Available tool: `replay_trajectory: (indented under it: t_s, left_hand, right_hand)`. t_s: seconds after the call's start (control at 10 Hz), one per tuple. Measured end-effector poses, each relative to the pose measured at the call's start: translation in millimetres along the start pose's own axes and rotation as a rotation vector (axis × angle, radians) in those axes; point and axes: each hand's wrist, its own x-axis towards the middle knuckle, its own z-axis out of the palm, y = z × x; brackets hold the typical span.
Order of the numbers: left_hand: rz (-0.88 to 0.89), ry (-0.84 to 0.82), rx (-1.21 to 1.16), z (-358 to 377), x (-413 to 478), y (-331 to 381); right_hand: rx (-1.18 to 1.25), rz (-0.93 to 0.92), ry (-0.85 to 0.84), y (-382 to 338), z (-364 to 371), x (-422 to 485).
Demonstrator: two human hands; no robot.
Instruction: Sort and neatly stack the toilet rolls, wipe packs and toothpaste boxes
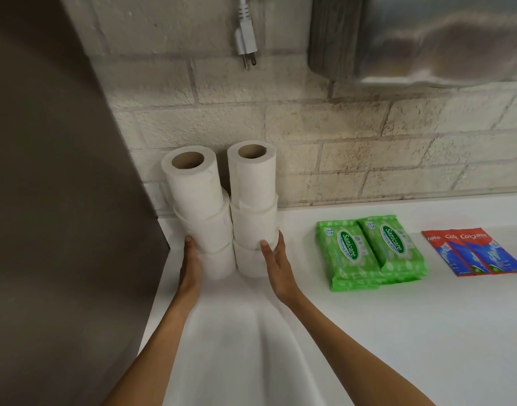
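Two stacks of white toilet rolls stand side by side on the white counter [368, 332] against the brick wall, three rolls each. My left hand [189, 268] lies flat against the outer side of the left stack [201, 206], near its lower rolls. My right hand [276, 268] presses on the right side of the right stack [252, 200], fingers spread over the lower two rolls. Both stacks lean a little and their rolls are slightly offset. To the right lie green wipe packs [368, 250] in two side-by-side piles. Further right, red and blue toothpaste boxes [474, 250] lie flat in a row.
A dark grey panel [55, 171] walls off the counter's left side, close to the left stack. A white power plug [245, 45] hangs on the brick wall above the rolls. A metal dispenser [421, 39] is mounted at the upper right.
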Motion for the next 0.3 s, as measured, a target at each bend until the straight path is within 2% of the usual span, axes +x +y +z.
replay_trajectory:
  t_s: [0.3]
  left_hand:
    - [0.014, 0.210, 0.089, 5, -32, -9]
  right_hand:
    - [-0.057, 0.128, 0.040, 7, -5, -35]
